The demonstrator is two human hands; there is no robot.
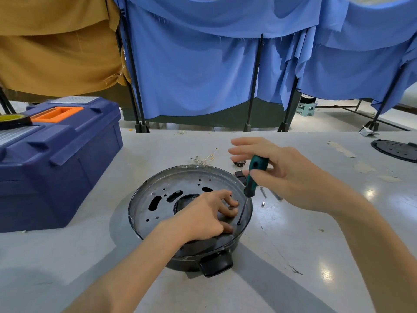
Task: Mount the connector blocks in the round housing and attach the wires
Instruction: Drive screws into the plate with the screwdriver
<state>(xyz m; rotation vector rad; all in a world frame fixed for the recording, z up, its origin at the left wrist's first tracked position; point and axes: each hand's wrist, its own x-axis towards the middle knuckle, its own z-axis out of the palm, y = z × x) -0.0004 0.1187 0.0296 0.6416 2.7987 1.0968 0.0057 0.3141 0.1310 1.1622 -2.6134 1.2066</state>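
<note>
The round dark metal housing (158, 199) lies on the white table, its perforated plate facing up and a black handle toward me. My left hand (203, 216) rests inside it on the right part of the plate, fingers pressed down; whatever lies under them is hidden. My right hand (282, 175) grips the green-handled screwdriver (253, 177), whose black shaft slants down to a spot on the plate near the right rim, just beside my left fingertips. Two small black connector blocks (239, 163) and a bundle of thin pale wires (204, 158) lie on the table behind the housing.
A blue toolbox (58, 163) with an orange handle stands at the left, a tape roll (13, 120) on its lid. Small metal standoffs (263, 193) lie right of the housing. A black round cover (397, 150) sits at the far right. Blue and tan cloth screens hang behind the table.
</note>
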